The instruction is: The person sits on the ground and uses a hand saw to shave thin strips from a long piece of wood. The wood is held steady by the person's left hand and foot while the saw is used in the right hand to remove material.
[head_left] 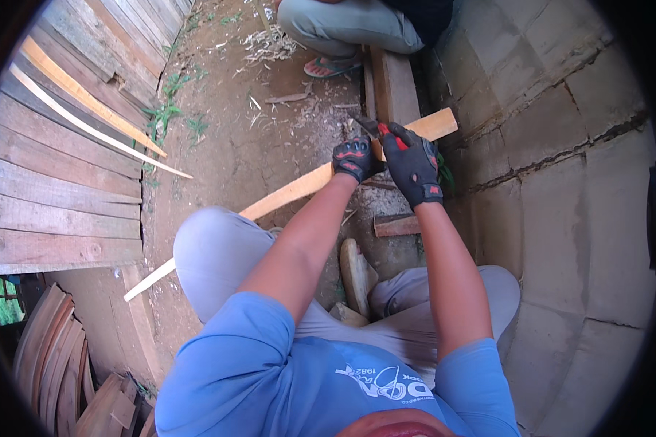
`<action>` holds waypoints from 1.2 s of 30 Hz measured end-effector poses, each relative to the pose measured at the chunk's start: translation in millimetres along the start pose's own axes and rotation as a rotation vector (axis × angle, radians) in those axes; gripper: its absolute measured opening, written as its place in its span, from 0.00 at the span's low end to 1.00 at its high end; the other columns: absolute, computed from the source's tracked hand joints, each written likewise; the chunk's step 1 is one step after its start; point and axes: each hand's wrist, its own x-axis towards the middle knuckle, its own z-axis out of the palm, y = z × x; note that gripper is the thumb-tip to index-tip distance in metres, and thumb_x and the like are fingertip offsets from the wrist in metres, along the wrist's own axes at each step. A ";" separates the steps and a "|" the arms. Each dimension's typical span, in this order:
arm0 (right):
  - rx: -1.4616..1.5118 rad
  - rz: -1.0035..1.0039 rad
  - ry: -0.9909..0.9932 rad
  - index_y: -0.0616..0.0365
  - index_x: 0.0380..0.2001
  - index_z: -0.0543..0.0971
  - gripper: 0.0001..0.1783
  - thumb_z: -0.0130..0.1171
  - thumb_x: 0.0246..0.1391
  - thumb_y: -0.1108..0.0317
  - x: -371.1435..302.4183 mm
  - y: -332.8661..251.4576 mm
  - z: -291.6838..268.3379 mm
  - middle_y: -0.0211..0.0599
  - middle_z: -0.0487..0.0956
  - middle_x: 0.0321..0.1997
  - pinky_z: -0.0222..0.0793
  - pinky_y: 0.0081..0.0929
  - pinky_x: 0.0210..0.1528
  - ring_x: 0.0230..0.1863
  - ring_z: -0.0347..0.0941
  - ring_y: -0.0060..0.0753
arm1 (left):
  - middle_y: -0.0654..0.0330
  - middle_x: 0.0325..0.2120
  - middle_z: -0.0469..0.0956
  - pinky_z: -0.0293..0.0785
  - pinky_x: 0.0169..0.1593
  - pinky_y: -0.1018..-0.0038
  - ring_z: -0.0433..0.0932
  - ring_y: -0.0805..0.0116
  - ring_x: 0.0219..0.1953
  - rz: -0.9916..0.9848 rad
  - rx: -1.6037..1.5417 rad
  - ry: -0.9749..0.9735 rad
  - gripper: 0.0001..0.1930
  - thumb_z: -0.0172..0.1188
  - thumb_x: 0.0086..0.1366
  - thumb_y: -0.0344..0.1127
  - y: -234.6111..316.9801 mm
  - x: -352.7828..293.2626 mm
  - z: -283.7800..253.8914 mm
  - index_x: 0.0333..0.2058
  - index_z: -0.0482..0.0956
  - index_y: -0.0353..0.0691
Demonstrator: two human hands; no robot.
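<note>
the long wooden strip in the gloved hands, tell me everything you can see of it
The wooden strip is a long, thin, pale length of wood, flat-faced and straight. It runs slantwise from lower left, past the person's knee, up to a squared end at upper right near the block wall. The left hand grips it midway; the right hand, just beyond, holds a dark blade against its edge. Its far end lies over a darker plank.

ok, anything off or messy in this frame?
Nothing damaged. Both gloved hands, left hand and right hand, grip a long pale wooden strip lying slantwise across the lap. Wood shavings litter the dirt by another person's sandalled foot; loose slats lean askew against the plank wall.
</note>
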 end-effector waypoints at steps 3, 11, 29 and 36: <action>-0.040 0.067 -0.022 0.52 0.57 0.88 0.25 0.61 0.66 0.48 8.4 -1.9 15.7 0.52 0.88 0.55 0.77 0.46 0.64 0.58 0.84 0.57 | 0.47 0.54 0.87 0.81 0.62 0.54 0.87 0.50 0.56 -0.007 -0.057 -0.023 0.38 0.72 0.56 0.69 -2.9 1.9 -4.3 0.55 0.87 0.45; 0.002 0.080 -0.011 0.52 0.56 0.89 0.25 0.62 0.65 0.48 38.6 17.6 49.7 0.52 0.88 0.56 0.77 0.44 0.66 0.60 0.84 0.55 | 0.48 0.47 0.89 0.83 0.57 0.55 0.89 0.51 0.52 0.051 -0.021 0.083 0.32 0.72 0.56 0.64 -3.4 0.5 7.9 0.50 0.89 0.46; 0.437 -0.111 0.029 0.60 0.68 0.80 0.26 0.50 0.80 0.56 -4.4 73.8 64.5 0.47 0.87 0.61 0.74 0.37 0.65 0.62 0.83 0.39 | 0.45 0.48 0.88 0.83 0.59 0.55 0.88 0.48 0.53 0.100 0.041 0.058 0.35 0.70 0.57 0.67 -6.0 2.5 -0.6 0.47 0.89 0.39; 0.410 -0.081 0.026 0.58 0.70 0.79 0.25 0.56 0.77 0.58 -34.3 78.8 53.2 0.50 0.85 0.64 0.73 0.40 0.68 0.66 0.81 0.45 | 0.46 0.47 0.89 0.83 0.57 0.55 0.88 0.50 0.52 0.103 0.060 0.058 0.31 0.68 0.59 0.65 -7.6 3.2 6.4 0.45 0.90 0.41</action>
